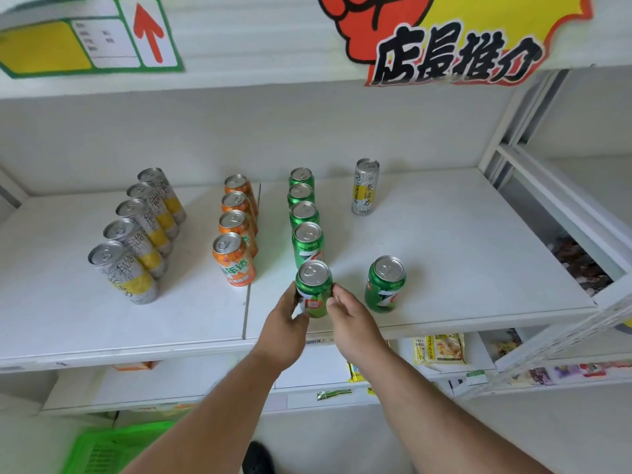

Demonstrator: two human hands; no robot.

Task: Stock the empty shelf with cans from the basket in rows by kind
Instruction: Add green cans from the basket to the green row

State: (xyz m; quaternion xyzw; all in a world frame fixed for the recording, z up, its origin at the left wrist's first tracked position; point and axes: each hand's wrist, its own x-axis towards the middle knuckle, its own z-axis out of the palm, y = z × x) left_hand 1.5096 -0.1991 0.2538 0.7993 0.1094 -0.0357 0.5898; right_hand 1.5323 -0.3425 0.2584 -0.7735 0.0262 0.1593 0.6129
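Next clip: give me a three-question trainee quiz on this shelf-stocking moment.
1. True or false: both hands hold the front green can.
2. How many cans stand in the orange row? A) 3 B) 4 C) 5
3. Which can stands alone at the back right of the shelf?

Key: 1. True: left hand and right hand flank it. 2. B. 3. The grey-yellow can.

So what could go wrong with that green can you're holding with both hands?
1. The held green can sits close in front of the green row; a shove might knock the cans behind it over.
2. It stands near the shelf front edge, so a slip by the left hand or right hand could drop it.
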